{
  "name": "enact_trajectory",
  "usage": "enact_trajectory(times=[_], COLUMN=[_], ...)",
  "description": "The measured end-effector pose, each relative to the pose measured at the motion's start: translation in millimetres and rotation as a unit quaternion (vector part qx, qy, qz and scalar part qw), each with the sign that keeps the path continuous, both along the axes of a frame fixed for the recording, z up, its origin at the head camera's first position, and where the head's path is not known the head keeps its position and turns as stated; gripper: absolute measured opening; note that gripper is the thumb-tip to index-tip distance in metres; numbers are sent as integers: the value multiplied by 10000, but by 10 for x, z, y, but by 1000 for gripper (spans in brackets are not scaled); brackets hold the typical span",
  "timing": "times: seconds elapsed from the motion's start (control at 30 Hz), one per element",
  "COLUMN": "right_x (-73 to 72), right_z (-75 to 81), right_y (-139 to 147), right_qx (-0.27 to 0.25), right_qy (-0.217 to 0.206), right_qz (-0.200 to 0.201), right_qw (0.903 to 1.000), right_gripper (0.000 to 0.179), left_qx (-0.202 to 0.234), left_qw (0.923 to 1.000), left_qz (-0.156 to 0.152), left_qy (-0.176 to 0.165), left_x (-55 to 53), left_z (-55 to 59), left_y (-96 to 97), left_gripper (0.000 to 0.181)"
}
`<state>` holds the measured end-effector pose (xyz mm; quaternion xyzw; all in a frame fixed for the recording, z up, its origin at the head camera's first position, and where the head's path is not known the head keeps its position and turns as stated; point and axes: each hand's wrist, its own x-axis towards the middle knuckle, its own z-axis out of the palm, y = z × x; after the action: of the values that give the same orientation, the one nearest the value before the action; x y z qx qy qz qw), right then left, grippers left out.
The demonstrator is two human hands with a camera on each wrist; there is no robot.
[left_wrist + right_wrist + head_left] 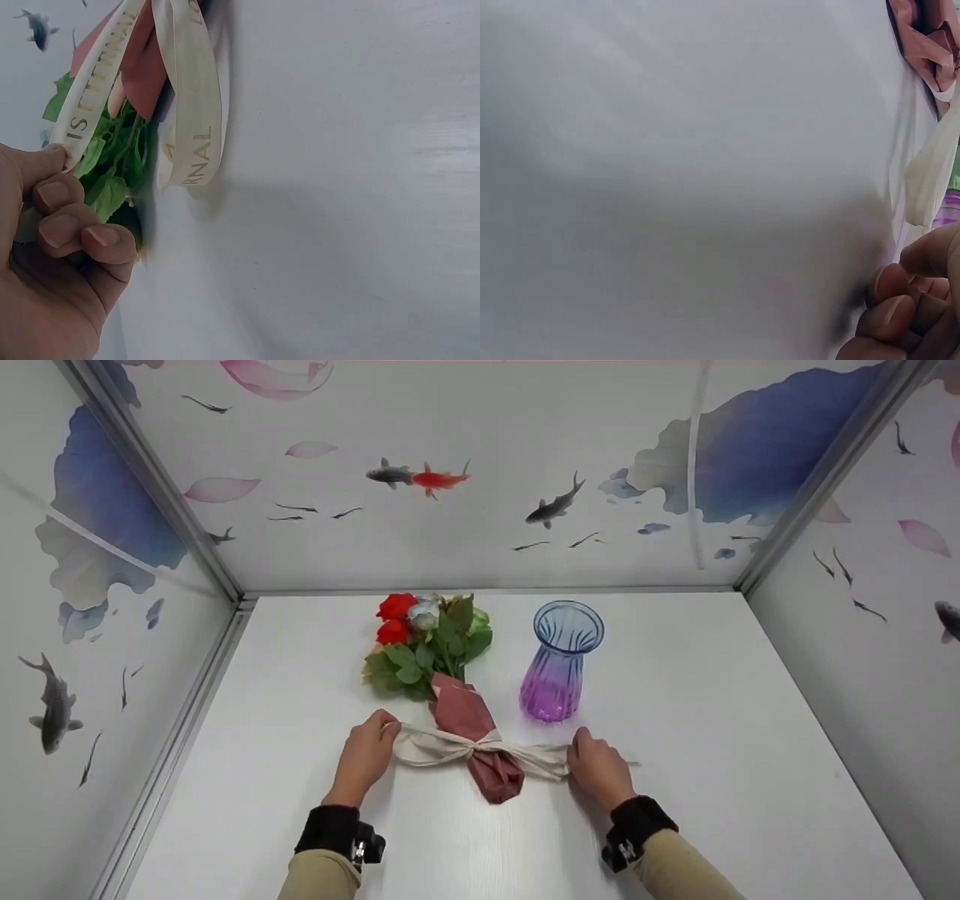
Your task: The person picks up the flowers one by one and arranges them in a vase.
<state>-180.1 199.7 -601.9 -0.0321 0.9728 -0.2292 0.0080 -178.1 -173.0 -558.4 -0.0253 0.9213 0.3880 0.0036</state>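
A bouquet of artificial-looking flowers (426,641) lies on the table, its stems wrapped in dusty-red paper (466,709). Round the paper, a cream ribbon (433,746) is knotted with a loop on either side. My left hand (365,757) pinches the left loop between thumb and forefinger; gold lettering shows on the ribbon (199,112) in the left wrist view, with the other fingers of that hand (64,270) curled. The right loop is gripped by my right hand (602,769), and a thin tail of ribbon sticks out beyond it. In the right wrist view the fingertips (892,319) are partly cut off.
A ribbed glass vase (562,660), blue above and purple below, stands upright right of the bouquet. White panels printed with fish and petals (480,532) enclose the white table (712,682) at the back and both sides.
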Motion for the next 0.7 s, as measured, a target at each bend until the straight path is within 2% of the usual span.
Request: enact_trajectory(times=[0.13, 0.3, 0.43, 0.7], right_x=[-11, -36, -45, -48], right_z=[30, 60, 73, 96], right_y=[42, 67, 80, 111], right_qx=[-10, -120, -167, -250], right_qy=[-55, -243, -327, -209], right_qz=[-67, -153, -175, -212], right_qw=[10000, 9995, 9992, 9992], right_gripper=[12, 12, 12, 12], left_qx=[-38, -48, -110, -216], left_qw=[10000, 9998, 9987, 9956], left_qz=[8, 137, 384, 826], left_qy=[11, -148, -318, -393], left_x=[8, 19, 26, 47], left_z=[-22, -42, -55, -79], left_y=[-18, -43, -71, -161], left_gripper=[18, 20, 21, 23])
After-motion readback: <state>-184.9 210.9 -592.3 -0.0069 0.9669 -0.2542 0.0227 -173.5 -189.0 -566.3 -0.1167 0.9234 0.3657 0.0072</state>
